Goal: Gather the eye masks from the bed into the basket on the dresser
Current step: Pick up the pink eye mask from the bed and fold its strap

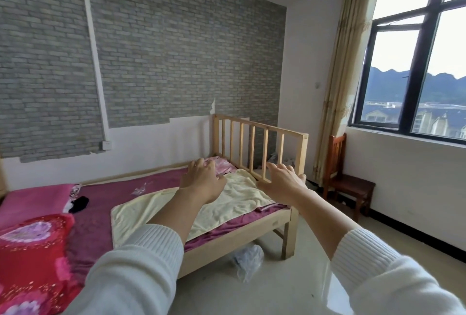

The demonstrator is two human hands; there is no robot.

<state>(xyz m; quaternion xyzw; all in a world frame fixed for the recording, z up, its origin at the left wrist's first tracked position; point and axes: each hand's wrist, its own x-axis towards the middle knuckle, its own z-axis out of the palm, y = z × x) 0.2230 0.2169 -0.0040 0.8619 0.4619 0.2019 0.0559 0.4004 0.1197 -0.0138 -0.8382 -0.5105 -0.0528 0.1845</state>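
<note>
My left hand (203, 178) and my right hand (281, 180) are stretched out above the foot end of the bed (237, 239), both with fingers apart and nothing in them. A pink eye mask (223, 164) lies at the far corner of the bed, just beyond my left hand. Near the pillows lies a black item (79, 203); it may be an eye mask, I cannot tell. A clear plastic wrapper (142, 188) rests on the purple sheet (106, 203). Neither basket nor dresser shows in the view.
A cream towel (242, 196) covers the bed's foot half. A wooden slatted footboard (259, 146) stands behind my hands. Pink and red pillows (32, 251) lie at left. A wooden chair (348, 181) stands under the window. A plastic bag (248, 260) lies on the floor.
</note>
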